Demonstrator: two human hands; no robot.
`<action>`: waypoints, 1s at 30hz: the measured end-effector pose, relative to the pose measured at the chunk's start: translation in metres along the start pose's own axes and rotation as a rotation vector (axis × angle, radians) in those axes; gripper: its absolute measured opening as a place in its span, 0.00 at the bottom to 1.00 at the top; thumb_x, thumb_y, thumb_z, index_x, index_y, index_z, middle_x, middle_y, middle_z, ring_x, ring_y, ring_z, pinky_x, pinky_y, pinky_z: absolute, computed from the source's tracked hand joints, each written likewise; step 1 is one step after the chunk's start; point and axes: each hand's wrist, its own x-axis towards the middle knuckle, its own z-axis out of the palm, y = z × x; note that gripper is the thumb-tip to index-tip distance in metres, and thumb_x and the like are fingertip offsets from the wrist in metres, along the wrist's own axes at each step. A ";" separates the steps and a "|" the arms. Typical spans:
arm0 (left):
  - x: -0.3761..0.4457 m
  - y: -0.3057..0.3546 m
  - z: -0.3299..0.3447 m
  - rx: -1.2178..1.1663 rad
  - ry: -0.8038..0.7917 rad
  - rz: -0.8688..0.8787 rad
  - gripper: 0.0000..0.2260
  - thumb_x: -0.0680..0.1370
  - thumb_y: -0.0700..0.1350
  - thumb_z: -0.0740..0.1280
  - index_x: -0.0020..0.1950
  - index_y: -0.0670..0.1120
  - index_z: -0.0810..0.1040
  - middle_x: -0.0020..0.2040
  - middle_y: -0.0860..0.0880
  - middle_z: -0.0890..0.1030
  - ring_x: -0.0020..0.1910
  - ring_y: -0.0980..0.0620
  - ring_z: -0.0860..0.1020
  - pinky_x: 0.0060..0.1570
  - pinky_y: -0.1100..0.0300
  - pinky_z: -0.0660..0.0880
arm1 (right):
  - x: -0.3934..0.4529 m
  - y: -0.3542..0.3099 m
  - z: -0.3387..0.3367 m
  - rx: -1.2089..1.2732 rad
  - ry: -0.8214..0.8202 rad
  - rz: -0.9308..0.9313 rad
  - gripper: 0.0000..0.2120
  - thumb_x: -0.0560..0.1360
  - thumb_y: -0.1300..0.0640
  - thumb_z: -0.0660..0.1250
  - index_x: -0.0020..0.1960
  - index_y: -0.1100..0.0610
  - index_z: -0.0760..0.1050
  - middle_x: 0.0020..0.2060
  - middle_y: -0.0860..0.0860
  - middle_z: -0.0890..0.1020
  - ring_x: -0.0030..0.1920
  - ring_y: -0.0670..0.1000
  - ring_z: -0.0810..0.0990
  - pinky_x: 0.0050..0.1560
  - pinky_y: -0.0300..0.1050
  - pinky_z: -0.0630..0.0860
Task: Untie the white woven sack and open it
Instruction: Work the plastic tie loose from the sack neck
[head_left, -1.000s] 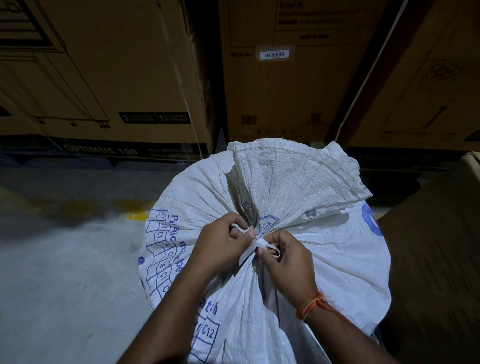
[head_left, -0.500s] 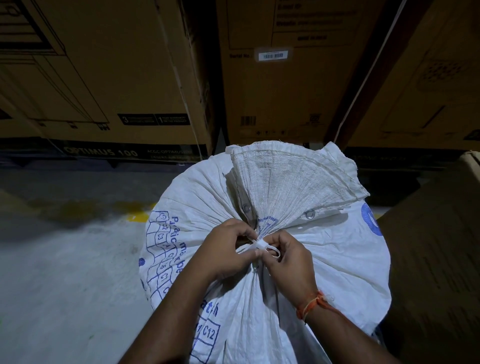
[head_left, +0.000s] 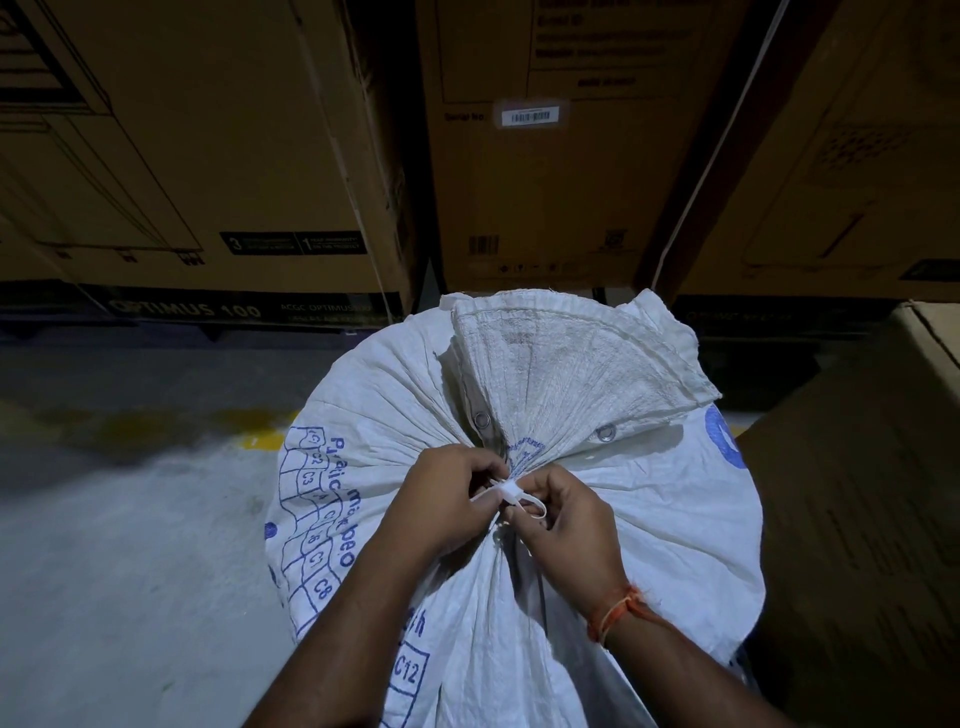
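Where cartons (head_left: 208, 156) line the floor (head_left: 130, 545), sack (head_left: 649, 493) stands.

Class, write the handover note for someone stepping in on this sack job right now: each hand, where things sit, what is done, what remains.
Left hand: pinching the left end of the white tie strip at the sack's gathered neck.
Right hand: pinching the strip's loop on the right side of the knot.
White woven sack: full, standing on the concrete floor in front of stacked cardboard boxes; its mouth flap fans out beyond the knot.
Done: both hands are on the tie.
Left: the neck is still bunched and tied. Work the knot loose, pull the strip off, then spread the mouth open.
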 end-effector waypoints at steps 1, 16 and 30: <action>0.001 0.001 0.000 0.006 0.004 -0.004 0.12 0.70 0.52 0.70 0.51 0.54 0.86 0.42 0.56 0.86 0.42 0.59 0.81 0.46 0.59 0.79 | -0.001 -0.001 -0.001 0.007 -0.010 0.001 0.09 0.70 0.60 0.77 0.45 0.50 0.80 0.38 0.45 0.86 0.38 0.42 0.85 0.39 0.36 0.78; 0.002 0.000 -0.002 0.015 0.028 -0.037 0.13 0.68 0.50 0.71 0.50 0.54 0.88 0.44 0.57 0.87 0.43 0.61 0.82 0.45 0.72 0.73 | 0.001 0.001 -0.003 -0.306 0.038 -0.193 0.04 0.69 0.51 0.77 0.39 0.50 0.85 0.49 0.45 0.74 0.55 0.48 0.75 0.56 0.39 0.71; 0.003 0.003 0.000 -0.012 0.043 -0.082 0.16 0.67 0.53 0.67 0.50 0.53 0.88 0.43 0.57 0.87 0.43 0.61 0.82 0.43 0.72 0.73 | 0.005 -0.001 -0.033 -0.303 -0.093 -0.149 0.04 0.66 0.49 0.72 0.35 0.49 0.83 0.55 0.45 0.74 0.61 0.47 0.75 0.63 0.45 0.72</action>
